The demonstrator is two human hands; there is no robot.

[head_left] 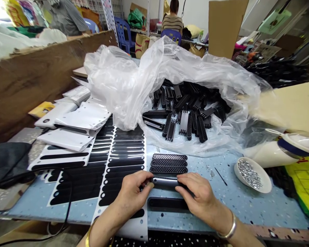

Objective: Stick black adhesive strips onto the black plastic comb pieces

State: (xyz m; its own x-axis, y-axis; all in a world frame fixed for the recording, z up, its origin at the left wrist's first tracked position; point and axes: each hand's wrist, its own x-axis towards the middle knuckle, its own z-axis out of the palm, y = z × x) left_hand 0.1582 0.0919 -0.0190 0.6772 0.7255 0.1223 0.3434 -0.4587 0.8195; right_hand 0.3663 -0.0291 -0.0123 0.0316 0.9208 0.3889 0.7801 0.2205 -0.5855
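"Tabletop (257,207) first: what lies nearest its front edge?"
"A white sheet (136,229) banded in black, left of the middle, then a black strip (167,204) lying parallel to the edge."
"And the hands?"
"Just beyond that strip. The left hand (135,188) and right hand (199,192) each have thumb and fingers closed on a glossy strip (166,181), one at either end."
"Behind it?"
"A white bowl (267,183) of small metal pieces (249,175) towards the right edge, and three textured strips (168,163) side by side in the middle."
"Farther back?"
"A clear plastic bag (118,79) spread open, with many black pieces (184,120) inside. Well past the table, a person (172,22) in a striped top."
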